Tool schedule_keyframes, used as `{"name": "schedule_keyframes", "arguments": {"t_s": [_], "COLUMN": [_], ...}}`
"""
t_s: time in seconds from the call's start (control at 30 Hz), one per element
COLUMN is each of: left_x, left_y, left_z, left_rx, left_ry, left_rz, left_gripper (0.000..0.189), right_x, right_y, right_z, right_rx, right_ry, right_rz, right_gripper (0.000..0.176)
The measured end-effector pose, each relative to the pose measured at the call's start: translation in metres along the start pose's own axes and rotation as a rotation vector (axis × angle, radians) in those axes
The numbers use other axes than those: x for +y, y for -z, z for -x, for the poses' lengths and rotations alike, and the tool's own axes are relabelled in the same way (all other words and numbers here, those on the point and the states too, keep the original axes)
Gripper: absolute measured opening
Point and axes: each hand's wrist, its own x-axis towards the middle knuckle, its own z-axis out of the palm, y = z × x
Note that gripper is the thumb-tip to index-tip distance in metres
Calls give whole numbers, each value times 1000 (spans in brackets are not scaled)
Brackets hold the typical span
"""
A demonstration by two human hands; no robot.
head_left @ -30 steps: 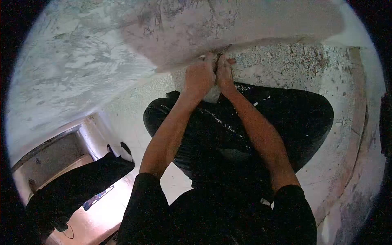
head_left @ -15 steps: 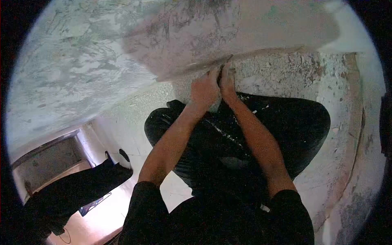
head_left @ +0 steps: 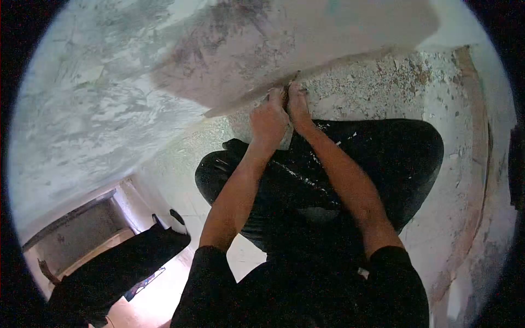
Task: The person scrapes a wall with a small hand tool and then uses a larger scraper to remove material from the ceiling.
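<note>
Sits with folded legs in black trousers (head_left: pixel 377 158) (white flecks and streaks across the cloth), reaching forward with both arms. Holds left hand (head_left: pixel 268 121) near the foot of the plaster wall (head_left: pixel 109 109), back of the hand upward, fingers curled inward; cannot tell whether clenched on anything or merely bent. Has right hand (head_left: pixel 298 109) just beside, on the right, fingers pointing toward the wall; cannot tell the grip here either, owing to blurred fingertips. Between the 2 hands, records a dark narrow strip (head_left: pixel 285 97), near the fingers of each, too small to identify. Below left hand, notes a pale flat piece (head_left: pixel 286 140), partly hidden, just beside the wrist; cannot tell whether touching. Marks 1 broad darker patch (head_left: pixel 229 60) on the wall beyond the hands. To the right of the hands, finds a rough, crumbly band (head_left: pixel 377 87) along the wall's foot. At lower left, well apart from both hands, lists a long black form (head_left: pixel 126 257) and a grey panel (head_left: pixel 82 235) behind.
</note>
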Motion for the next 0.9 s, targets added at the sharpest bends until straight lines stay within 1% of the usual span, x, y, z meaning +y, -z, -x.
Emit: {"name": "schedule_keyframes", "arguments": {"t_s": [0.03,0.07,0.1,0.13,0.17,0.2,0.23,0.27,0.3,0.33,0.37,0.4,0.43,0.47,0.5,0.53,0.57,0.6,0.67,0.7,0.73,0.77,0.8,0.87,0.9], "left_x": [4,7,5,1,-3,-3,-5,-7,-3,5,9,6,4,2,4,6,8,10,3,-1,-2,0,2,19,27], "left_y": [2,3,2,-2,-6,-8,-10,-11,-6,2,8,5,-1,-7,-6,-6,-6,-8,-9,-8,-9,-9,-11,-32,-36], "left_z": [1,-1,-1,-2,-4,-5,-7,-7,-5,-5,0,3,4,3,4,2,2,4,1,-6,-12,-19,-21,-31,-34], "left_rx": [55,116,108,106,108,107,106,112,120,19,-78,-57,-13,26,24,36,42,41,25,27,42,31,19,14,-7], "left_ry": [-41,-88,-108,-72,-32,-35,-43,-43,-25,-2,33,53,-19,-92,-88,-91,-63,-32,11,45,55,-83,-226,-200,-184], "left_rz": [-47,-92,-94,-17,60,63,79,94,90,75,56,40,-112,-259,-159,-159,-148,-133,-98,-71,-70,-3,59,29,3], "left_gripper": [23,23,23,23,24,24,25,26,26,27,29,29,31,33,33,33,29,26,24,23,23,23,23,24,25], "right_x": [-5,-12,-16,-2,16,21,26,30,30,14,-2,-15,-15,-15,-27,-35,-2,-9,-29,-14,16,32,21,-33,-47], "right_y": [2,4,5,8,11,15,17,17,16,15,16,13,10,8,9,11,11,15,23,21,19,19,25,46,53], "right_z": [3,4,5,5,5,8,7,2,2,4,6,4,6,7,11,10,-5,-4,7,0,-13,-21,-14,-2,-3], "right_rx": [16,-19,-54,-33,63,148,142,179,210,189,71,-46,-84,-96,-114,-127,-150,-150,-96,-106,60,221,204,18,63], "right_ry": [-7,-74,-139,-133,225,573,575,596,615,620,234,-147,-44,-31,-175,-320,-310,-309,-224,-222,-11,196,199,-221,-322], "right_rz": [-7,-97,-188,-195,281,764,765,747,725,716,345,-22,194,188,-99,-384,-417,-410,-17,-8,99,204,206,-306,-173], "right_gripper": [39,40,42,42,41,45,45,47,55,55,56,58,50,50,57,65,64,64,68,68,68,69,69,67,66]}}
